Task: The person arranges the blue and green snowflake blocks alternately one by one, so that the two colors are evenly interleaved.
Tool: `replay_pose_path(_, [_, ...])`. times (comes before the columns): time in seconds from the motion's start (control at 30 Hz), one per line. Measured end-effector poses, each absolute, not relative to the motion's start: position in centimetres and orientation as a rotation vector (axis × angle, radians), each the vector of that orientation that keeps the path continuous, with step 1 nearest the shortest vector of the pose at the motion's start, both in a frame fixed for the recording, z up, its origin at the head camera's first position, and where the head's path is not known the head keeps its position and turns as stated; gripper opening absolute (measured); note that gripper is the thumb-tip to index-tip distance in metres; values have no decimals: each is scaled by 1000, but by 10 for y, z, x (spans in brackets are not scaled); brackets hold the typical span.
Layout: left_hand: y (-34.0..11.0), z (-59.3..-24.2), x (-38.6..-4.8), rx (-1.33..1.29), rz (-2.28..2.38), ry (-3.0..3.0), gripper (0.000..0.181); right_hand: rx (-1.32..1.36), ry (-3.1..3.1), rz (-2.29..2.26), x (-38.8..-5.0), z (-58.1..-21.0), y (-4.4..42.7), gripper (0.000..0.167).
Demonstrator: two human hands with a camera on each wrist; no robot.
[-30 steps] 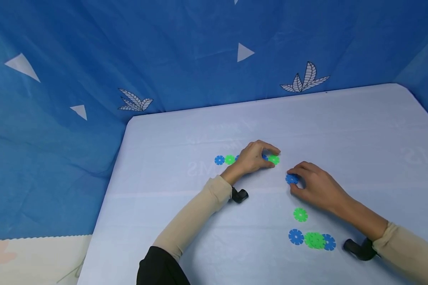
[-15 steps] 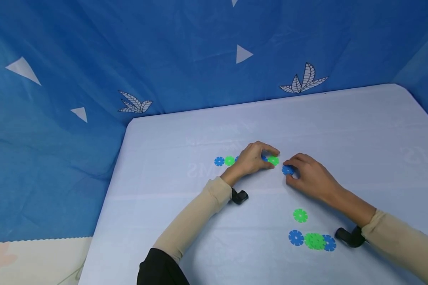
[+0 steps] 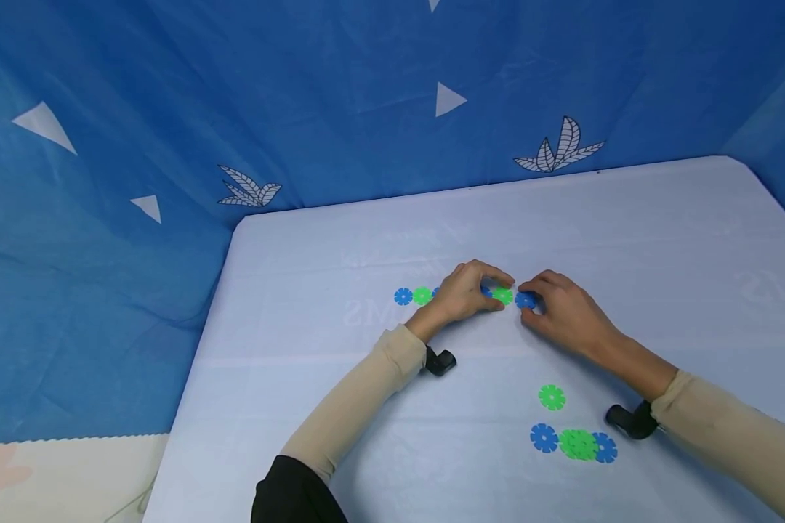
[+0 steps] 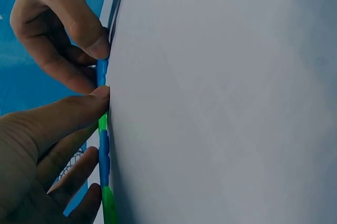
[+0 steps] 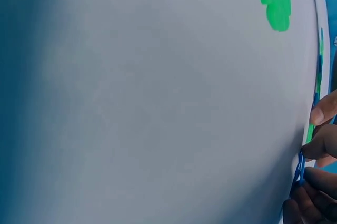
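A row of flat, notched plastic discs, alternating blue (image 3: 403,296) and green (image 3: 421,296), lies across the table; my left hand (image 3: 463,290) covers its middle. Thumb and index finger of that hand hold the green disc (image 3: 502,296) at the row's right end by its edges. My right hand (image 3: 569,311) pinches a blue disc (image 3: 525,300) just right of that green one. In the left wrist view this blue disc (image 4: 101,71) stands in line with the row, edge-on. Whether the two discs touch is hidden by fingertips.
Nearer the person lie a loose green disc (image 3: 552,397), a blue disc (image 3: 544,438), overlapping green discs (image 3: 578,444) and another blue disc (image 3: 605,448). A white cloth covers the table (image 3: 288,290); a blue patterned curtain (image 3: 340,94) hangs behind.
My right hand has carried the blue disc away from me and slightly left, up to the row's right end. The left hand stays in place on the green disc.
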State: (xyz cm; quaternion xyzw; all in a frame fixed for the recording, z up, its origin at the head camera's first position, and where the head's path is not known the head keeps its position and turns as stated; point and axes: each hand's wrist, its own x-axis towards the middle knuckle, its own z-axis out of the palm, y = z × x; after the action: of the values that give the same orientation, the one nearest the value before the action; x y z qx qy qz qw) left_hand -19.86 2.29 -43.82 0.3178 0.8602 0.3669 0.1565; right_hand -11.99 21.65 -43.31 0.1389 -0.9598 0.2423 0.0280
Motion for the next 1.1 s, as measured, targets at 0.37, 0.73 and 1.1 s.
replay_pose_path(0.37, [23,-437,-198,905,1056,2459,38,470,-2902,745,-122,-437,216,35])
replay_pose_path(0.73, [24,-438,-199,919,1076,2448,38,437,-2939,758,-122,-437,216,38])
replay_pose_path(1.1, [22,-438,-199,921,1076,2445,37,438,-2937,804,-122,-438,216,39])
